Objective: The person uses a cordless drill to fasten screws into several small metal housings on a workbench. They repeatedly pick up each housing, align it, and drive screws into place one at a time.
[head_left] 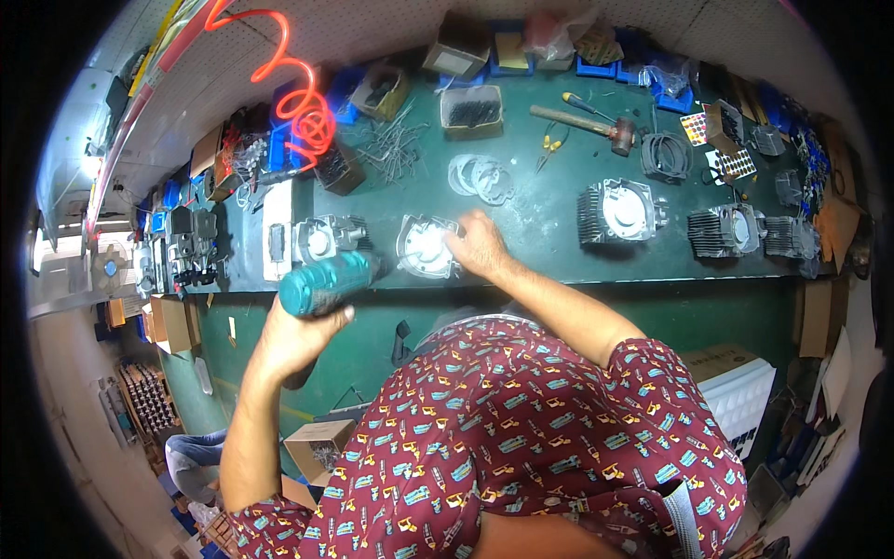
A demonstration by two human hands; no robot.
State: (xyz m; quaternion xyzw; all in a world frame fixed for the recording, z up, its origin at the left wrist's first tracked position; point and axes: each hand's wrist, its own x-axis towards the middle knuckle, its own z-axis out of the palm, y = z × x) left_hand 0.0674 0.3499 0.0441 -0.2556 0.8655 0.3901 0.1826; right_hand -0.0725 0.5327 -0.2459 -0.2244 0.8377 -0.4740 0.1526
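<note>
Left grip [303, 326] clamped the teal power driver [326, 282]; right grip [477, 244] pressed flat, fingers apart, on the finned cylinder casting [426, 247], which might twist loose.

Left hand [296, 328] is up with the arm bent at the elbow, fingers curled tight in a full grip. Right arm is stretched out forward, and the right hand [477, 244] is lying palm down with the fingers spread loosely, not gripping.
</note>
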